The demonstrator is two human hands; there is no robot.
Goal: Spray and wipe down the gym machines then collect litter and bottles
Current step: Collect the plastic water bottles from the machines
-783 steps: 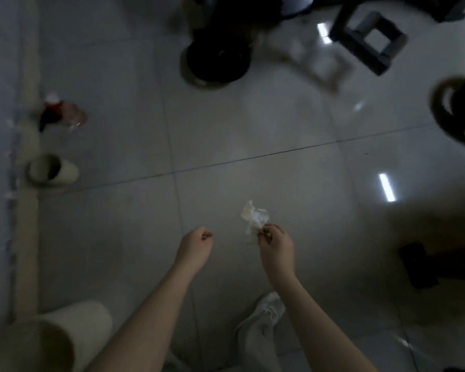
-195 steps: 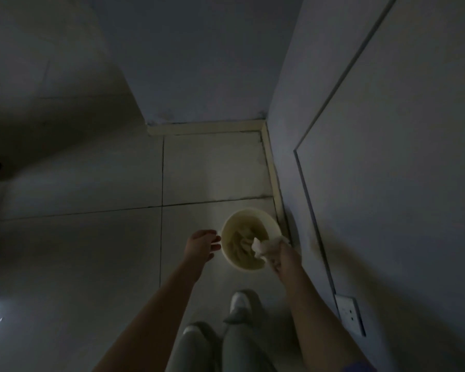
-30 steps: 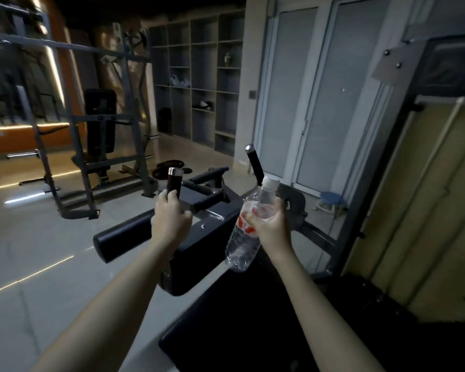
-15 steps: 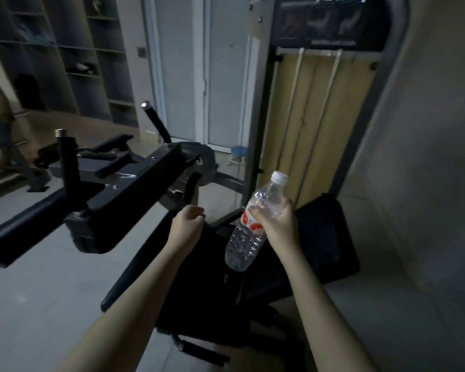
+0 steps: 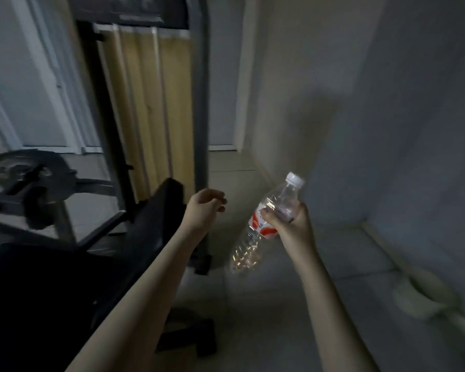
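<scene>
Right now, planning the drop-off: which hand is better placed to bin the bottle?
Right: the right hand grips the bottle, and the blurred pale container sits that side; left hand holds nothing.

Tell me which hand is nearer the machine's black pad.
Left. The left hand hangs just right of the black pad, holding nothing; the right hand is farther right, gripping the bottle.
</scene>
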